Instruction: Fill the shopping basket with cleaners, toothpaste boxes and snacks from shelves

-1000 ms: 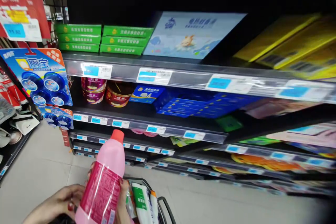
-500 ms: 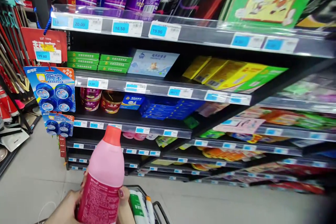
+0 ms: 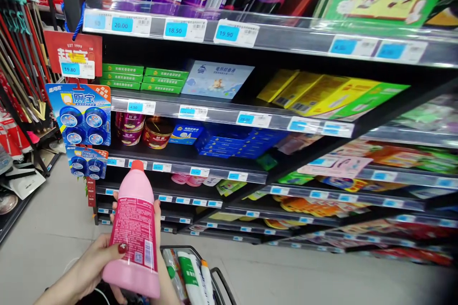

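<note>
A pink plastic bottle (image 3: pixel 134 228) with a red cap and a dark pink printed label is held between both hands at the lower left. The bottle is upright, leaning a little away from me, its label and barcode towards me. My left hand (image 3: pixel 95 259) grips its lower left side, the thumb with a dark red nail pressed on the label. Behind the bottle and along its right side is my right hand (image 3: pixel 158 217), closed around it and partly hidden. Fingertips also show at the bottle's upper left edge.
Below the hands is a black basket (image 3: pixel 219 277) with white-and-green tubes (image 3: pixel 191 276) and other packs. A shelf unit (image 3: pixel 200 112) with price tags, boxes, tins and spray cans stands ahead. Blue blister packs (image 3: pixel 80 116) hang at its left end, and long-handled tools (image 3: pixel 25 52) stand far left.
The bottle has tilted and shifted left, so more of its label and its base show. My left thumb now lies across the label. The view has moved slightly left.
</note>
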Demonstrator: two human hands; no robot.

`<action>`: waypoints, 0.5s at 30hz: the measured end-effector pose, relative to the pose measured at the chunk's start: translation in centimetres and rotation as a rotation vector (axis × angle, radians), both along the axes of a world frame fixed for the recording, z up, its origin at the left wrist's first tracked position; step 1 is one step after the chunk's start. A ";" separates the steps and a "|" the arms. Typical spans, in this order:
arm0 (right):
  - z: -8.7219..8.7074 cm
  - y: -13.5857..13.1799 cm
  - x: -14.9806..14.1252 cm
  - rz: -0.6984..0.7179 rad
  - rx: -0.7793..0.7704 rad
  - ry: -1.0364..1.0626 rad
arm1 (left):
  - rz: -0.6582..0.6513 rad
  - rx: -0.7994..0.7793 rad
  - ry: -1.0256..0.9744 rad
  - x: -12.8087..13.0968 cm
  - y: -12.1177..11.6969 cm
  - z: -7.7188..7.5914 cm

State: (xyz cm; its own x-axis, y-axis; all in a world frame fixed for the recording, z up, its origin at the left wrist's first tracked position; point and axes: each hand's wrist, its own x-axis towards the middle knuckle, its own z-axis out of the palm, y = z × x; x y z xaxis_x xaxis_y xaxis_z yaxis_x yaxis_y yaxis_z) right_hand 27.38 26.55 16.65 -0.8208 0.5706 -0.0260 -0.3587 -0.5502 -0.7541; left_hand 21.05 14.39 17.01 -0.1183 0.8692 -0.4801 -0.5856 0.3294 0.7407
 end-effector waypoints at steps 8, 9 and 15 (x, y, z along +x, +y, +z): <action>-2.7 -0.2 0.5 -0.355 -0.196 -0.118 | 0.144 0.127 0.683 -1.1 -1.3 -1.8; -2.7 -0.5 0.6 -0.416 -0.171 -0.134 | 0.142 0.127 0.717 -1.2 -1.4 -2.0; -0.6 -0.4 3.1 -0.443 -0.031 -0.127 | -0.080 0.290 0.034 -2.8 -2.4 -4.6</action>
